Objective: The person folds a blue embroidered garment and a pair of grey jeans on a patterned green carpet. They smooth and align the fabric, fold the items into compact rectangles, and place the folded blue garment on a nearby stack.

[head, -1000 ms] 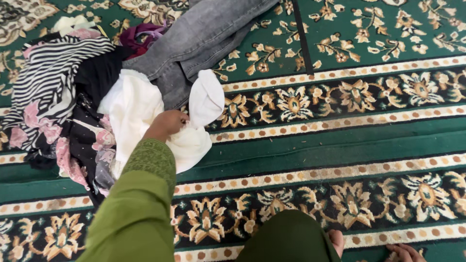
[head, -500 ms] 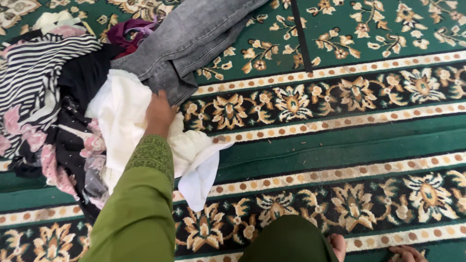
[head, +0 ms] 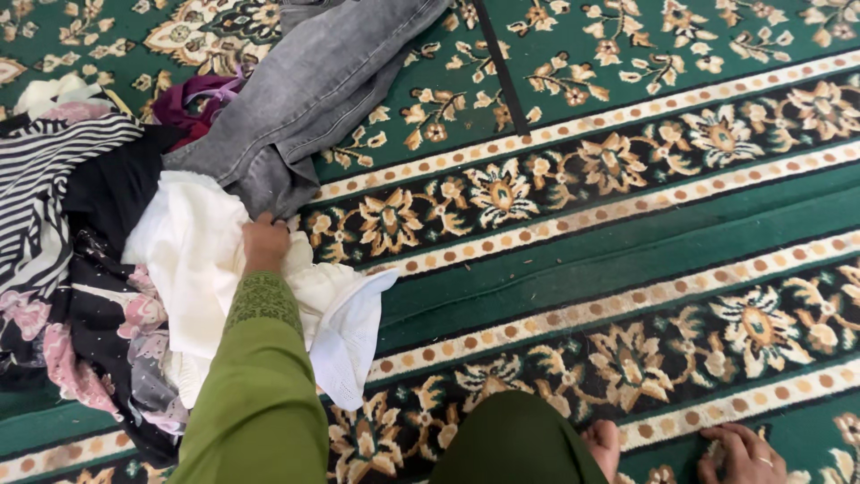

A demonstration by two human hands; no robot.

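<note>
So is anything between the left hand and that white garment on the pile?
Nothing visible: the left hand already rests on the white garment, which lies on top of the pile. Only the grey jeans lie just beyond its far edge.

The white garment (head: pixel 193 269) under the left hand (head: pixel 264 242) is soft, matt cloth, lightly creased. The grey jeans (head: pixel 305 90) look like coarse, faded denim. The striped and floral clothes (head: pixel 54 233) appear thin and smooth. The green patterned carpet (head: pixel 627 224) has a short, dense, matt pile. The green sleeve (head: pixel 255 394) is matt woven fabric.
</note>
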